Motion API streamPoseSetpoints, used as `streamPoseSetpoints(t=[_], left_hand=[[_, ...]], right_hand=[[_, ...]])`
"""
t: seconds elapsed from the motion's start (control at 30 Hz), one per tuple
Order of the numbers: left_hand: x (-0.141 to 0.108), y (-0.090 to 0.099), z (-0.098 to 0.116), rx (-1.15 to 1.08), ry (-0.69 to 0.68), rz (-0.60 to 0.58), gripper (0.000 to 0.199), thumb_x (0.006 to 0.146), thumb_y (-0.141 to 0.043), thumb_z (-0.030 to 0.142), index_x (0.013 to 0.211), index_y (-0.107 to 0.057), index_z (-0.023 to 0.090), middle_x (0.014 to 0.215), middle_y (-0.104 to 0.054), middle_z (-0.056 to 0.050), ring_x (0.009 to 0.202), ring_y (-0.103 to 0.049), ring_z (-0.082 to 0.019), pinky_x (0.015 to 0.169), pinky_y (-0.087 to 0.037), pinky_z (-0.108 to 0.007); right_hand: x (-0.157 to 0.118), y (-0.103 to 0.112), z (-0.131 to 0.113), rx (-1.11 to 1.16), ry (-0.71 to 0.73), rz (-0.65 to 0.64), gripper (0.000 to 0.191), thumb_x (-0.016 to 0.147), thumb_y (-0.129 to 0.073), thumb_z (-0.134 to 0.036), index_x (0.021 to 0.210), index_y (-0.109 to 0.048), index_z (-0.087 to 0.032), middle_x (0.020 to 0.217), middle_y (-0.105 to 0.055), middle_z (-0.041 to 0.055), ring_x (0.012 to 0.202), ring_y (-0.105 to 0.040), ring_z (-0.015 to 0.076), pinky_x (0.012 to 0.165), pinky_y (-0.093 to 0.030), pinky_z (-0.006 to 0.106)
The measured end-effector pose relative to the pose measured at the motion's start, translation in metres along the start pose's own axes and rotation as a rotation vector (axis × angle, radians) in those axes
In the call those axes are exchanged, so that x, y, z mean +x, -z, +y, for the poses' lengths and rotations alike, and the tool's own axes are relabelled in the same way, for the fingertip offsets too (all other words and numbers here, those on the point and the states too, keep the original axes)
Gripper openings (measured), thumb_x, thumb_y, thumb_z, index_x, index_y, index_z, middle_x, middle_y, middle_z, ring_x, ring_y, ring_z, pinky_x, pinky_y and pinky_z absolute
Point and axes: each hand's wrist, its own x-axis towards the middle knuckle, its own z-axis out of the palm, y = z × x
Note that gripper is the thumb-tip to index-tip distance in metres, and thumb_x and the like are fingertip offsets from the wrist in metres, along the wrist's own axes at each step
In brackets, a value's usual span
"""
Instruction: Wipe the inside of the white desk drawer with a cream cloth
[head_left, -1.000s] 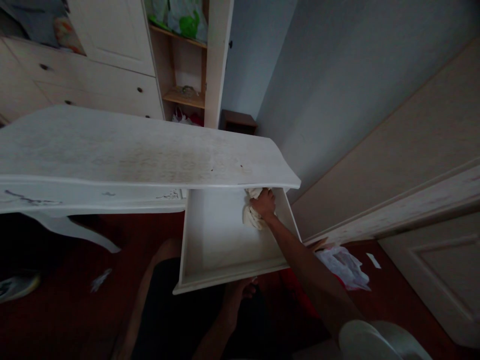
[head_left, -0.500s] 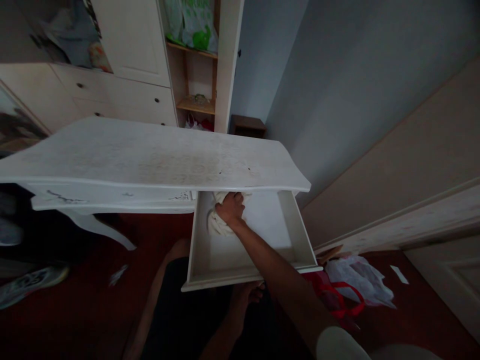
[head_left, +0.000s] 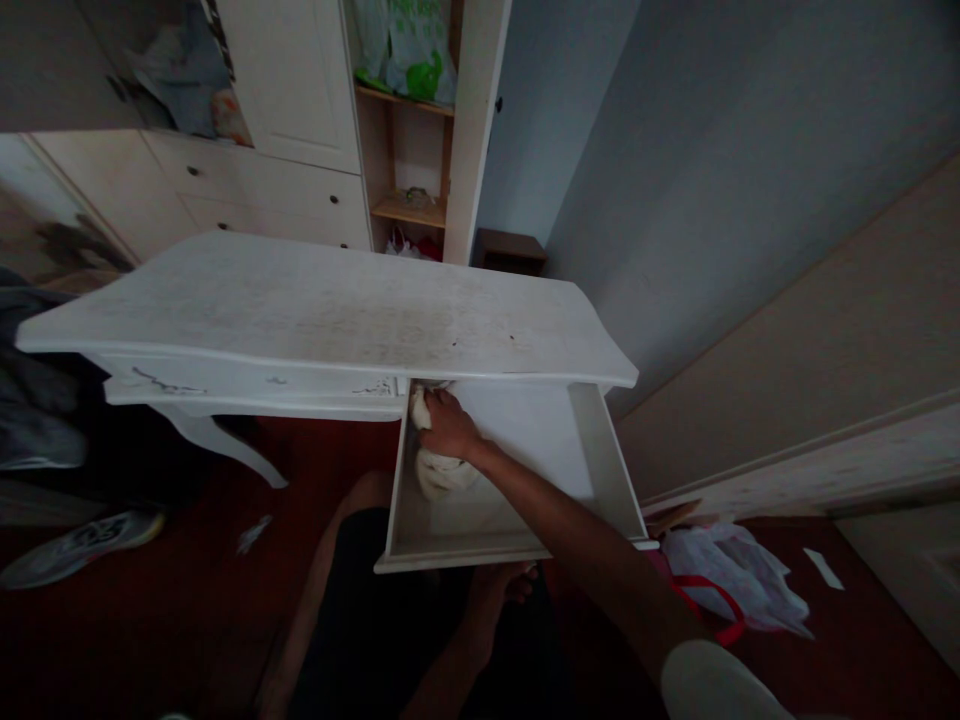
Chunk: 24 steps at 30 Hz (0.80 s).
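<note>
My right hand [head_left: 450, 425] is closed on a cream cloth [head_left: 444, 474], which lies bunched on the bottom of a pulled-out white drawer [head_left: 517, 525], along its left side. Part of the cloth is covered by the hand. Below the drawer's front edge is my left hand [head_left: 496, 592], its fingers curled; whether it touches the drawer or holds anything, I cannot make out. The drawer belongs to a white desk [head_left: 360, 310] with stained, worn patches on its top.
A closed drawer [head_left: 247, 382] is at the desk's left. Behind stands a cabinet [head_left: 300, 90] with an open door. On the red floor lie a white plastic bag [head_left: 739, 575], a red strap [head_left: 712, 595] and a shoe [head_left: 82, 548]. A wall [head_left: 720, 200] runs along the right.
My right hand has moved left with the cloth, toward the drawer's left side wall. The whole view has shifted slightly. My left hand stays under the drawer front.
</note>
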Motion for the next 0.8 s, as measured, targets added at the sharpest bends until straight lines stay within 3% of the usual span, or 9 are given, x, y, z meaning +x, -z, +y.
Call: streamPoseSetpoints(t=[0.13,0.23,0.33,0.57,0.67,0.8], left_hand=[[-0.001,-0.001,0.005,0.005,0.022,0.0,0.044,0.05,-0.079,0.048,0.075,-0.074,0.012,0.069,-0.073,-0.009,0.056,-0.059,-0.014,0.055,-0.043,-0.025],[-0.004,-0.003,0.011,0.003,0.045,0.001,0.044,0.048,-0.081,0.048,0.072,-0.073,0.012,0.066,-0.072,-0.008,0.054,-0.058,-0.013,0.055,-0.042,-0.025],[-0.008,-0.004,0.015,-0.013,0.029,0.007,0.041,0.049,-0.081,0.046,0.071,-0.073,0.012,0.067,-0.073,-0.008,0.056,-0.059,-0.014,0.056,-0.042,-0.025],[-0.007,-0.002,0.01,0.013,0.034,0.029,0.043,0.051,-0.08,0.048,0.073,-0.074,0.011,0.071,-0.073,-0.011,0.059,-0.061,-0.016,0.058,-0.044,-0.027],[-0.004,0.001,0.006,-0.009,0.037,0.017,0.045,0.05,-0.081,0.048,0.074,-0.075,0.011,0.072,-0.074,-0.012,0.059,-0.062,-0.016,0.058,-0.044,-0.027],[0.001,0.003,0.0,-0.025,0.045,0.021,0.046,0.048,-0.083,0.048,0.073,-0.076,0.011,0.072,-0.075,-0.012,0.061,-0.064,-0.017,0.058,-0.047,-0.028]], right_hand=[[-0.028,0.0,0.008,-0.052,0.256,-0.152,0.055,0.073,-0.068,-0.021,0.124,-0.054,-0.006,0.129,-0.056,0.0214,0.12,-0.053,0.0302,0.104,-0.042,0.042],[-0.052,0.0,0.004,-0.042,0.453,-0.407,0.04,0.073,-0.067,-0.021,0.112,-0.063,-0.01,0.116,-0.066,0.0153,0.104,-0.062,0.027,0.092,-0.048,0.037],[-0.065,0.003,-0.004,0.014,0.555,-0.67,0.03,0.074,-0.064,-0.022,0.103,-0.069,-0.017,0.1,-0.072,0.0067,0.087,-0.065,0.0215,0.075,-0.048,0.029],[-0.059,0.014,-0.007,0.088,0.45,-0.865,0.036,0.071,-0.063,-0.014,0.106,-0.072,-0.016,0.09,-0.071,0.0023,0.076,-0.061,0.0151,0.066,-0.042,0.023],[-0.069,0.018,0.016,0.199,0.359,-0.884,0.041,0.067,-0.063,-0.013,0.107,-0.071,-0.016,0.092,-0.07,0.0005,0.079,-0.06,0.0147,0.067,-0.043,0.021],[-0.098,0.04,0.07,0.206,0.126,-0.934,0.044,0.061,-0.062,-0.01,0.104,-0.072,-0.014,0.09,-0.068,0.0005,0.079,-0.06,0.0154,0.065,-0.044,0.021]])
